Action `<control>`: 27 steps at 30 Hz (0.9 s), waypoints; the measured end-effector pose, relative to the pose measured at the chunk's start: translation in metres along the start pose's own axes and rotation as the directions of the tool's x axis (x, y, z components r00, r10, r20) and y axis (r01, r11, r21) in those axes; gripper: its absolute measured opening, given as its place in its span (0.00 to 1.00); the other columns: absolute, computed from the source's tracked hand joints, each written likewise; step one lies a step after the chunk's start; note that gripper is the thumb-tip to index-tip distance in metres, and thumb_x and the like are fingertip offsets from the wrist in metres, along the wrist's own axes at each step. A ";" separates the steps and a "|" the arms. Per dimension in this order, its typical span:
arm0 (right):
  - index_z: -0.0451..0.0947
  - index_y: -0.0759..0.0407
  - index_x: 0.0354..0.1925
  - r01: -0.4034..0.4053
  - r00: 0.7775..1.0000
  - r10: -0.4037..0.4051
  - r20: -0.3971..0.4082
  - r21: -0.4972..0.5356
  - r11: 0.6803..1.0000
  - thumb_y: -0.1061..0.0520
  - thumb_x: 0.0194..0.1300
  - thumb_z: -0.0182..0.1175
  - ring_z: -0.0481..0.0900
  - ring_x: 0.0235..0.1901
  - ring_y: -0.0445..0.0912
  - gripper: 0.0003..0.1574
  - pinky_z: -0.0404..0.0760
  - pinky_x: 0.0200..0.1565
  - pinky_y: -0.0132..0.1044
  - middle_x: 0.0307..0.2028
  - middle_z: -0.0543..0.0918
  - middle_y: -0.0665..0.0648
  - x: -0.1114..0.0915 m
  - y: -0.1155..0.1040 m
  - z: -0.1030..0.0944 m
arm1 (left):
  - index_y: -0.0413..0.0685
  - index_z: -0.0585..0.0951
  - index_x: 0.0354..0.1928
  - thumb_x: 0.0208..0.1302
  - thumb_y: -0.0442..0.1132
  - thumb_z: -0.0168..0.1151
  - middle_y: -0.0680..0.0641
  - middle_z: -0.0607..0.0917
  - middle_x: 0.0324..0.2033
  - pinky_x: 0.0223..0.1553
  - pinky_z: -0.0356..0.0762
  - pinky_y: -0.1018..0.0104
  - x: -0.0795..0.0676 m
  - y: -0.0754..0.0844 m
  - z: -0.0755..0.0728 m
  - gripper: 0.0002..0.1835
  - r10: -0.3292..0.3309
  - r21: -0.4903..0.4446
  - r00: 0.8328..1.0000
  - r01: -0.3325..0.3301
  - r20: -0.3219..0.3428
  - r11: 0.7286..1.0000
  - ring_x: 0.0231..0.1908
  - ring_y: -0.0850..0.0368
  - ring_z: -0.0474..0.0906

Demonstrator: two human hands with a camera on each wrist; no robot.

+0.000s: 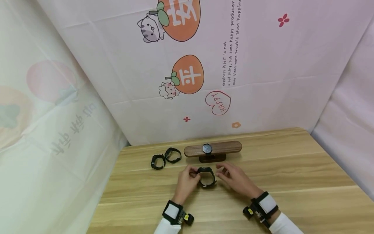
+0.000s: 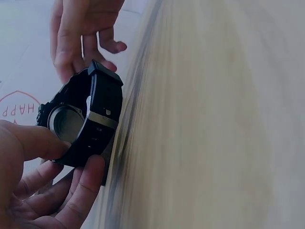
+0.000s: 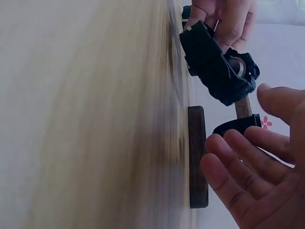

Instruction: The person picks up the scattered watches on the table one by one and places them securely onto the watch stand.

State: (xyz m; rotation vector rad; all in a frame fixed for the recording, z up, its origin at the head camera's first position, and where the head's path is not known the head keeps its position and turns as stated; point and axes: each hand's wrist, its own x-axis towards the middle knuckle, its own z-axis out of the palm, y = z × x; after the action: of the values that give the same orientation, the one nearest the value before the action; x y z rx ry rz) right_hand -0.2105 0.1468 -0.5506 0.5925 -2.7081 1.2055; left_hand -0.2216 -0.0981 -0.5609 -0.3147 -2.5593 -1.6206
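A black wristwatch (image 1: pixel 205 169), its strap buckled into a loop, is pinched at its left side by the thumb and fingers of my left hand (image 1: pixel 187 182). The left wrist view shows the metal case back inside the loop and the buckle on the strap (image 2: pixel 104 102). My right hand (image 1: pixel 235 178) is just right of the watch, fingers relaxed and apart from it. In the right wrist view, its fingers (image 3: pixel 217 169) hold nothing. Behind both hands, a dark wooden watch stand (image 1: pixel 229 148) carries another round-faced watch (image 1: pixel 207 149) near the middle of its bar.
Two more black watches, one nearer (image 1: pixel 158 162) and one farther (image 1: pixel 173 155), sit on the wooden table (image 1: pixel 292 169) left of the stand. A printed white cloth (image 1: pixel 263 97) hangs behind the table's back edge, with more cloth at both sides.
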 end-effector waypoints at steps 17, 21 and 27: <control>0.82 0.56 0.63 -0.041 0.999 0.040 0.020 0.046 0.998 0.49 0.78 0.65 0.85 0.42 0.40 0.22 0.86 0.44 0.33 0.45 0.88 0.47 0.006 0.003 0.003 | 0.42 0.84 0.43 0.66 0.29 0.71 0.44 0.90 0.39 0.35 0.82 0.75 0.002 0.007 0.018 0.07 0.003 -0.044 1.000 -0.003 -0.010 0.999 0.35 0.64 0.83; 0.82 0.54 0.62 -0.042 0.999 0.042 0.003 0.055 0.998 0.49 0.78 0.65 0.85 0.43 0.41 0.20 0.86 0.44 0.33 0.46 0.87 0.48 0.007 0.002 0.002 | 0.42 0.84 0.43 0.67 0.31 0.71 0.44 0.90 0.39 0.35 0.82 0.75 0.004 0.010 0.018 0.06 0.010 -0.063 1.000 -0.011 -0.020 0.998 0.36 0.63 0.83; 0.81 0.55 0.63 -0.034 0.999 0.036 -0.020 0.075 0.997 0.49 0.78 0.65 0.85 0.44 0.42 0.22 0.86 0.44 0.33 0.47 0.87 0.49 0.006 0.003 0.000 | 0.43 0.85 0.45 0.68 0.34 0.72 0.45 0.89 0.39 0.36 0.83 0.75 0.004 0.012 0.018 0.07 0.001 -0.080 1.000 -0.002 -0.013 0.997 0.37 0.63 0.83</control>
State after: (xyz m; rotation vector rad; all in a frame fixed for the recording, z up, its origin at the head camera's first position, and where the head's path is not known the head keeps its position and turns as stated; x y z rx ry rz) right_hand -0.2177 0.1468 -0.5511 0.5401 -2.6771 1.3182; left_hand -0.2218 -0.0759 -0.5571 -0.3111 -2.4882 -1.7219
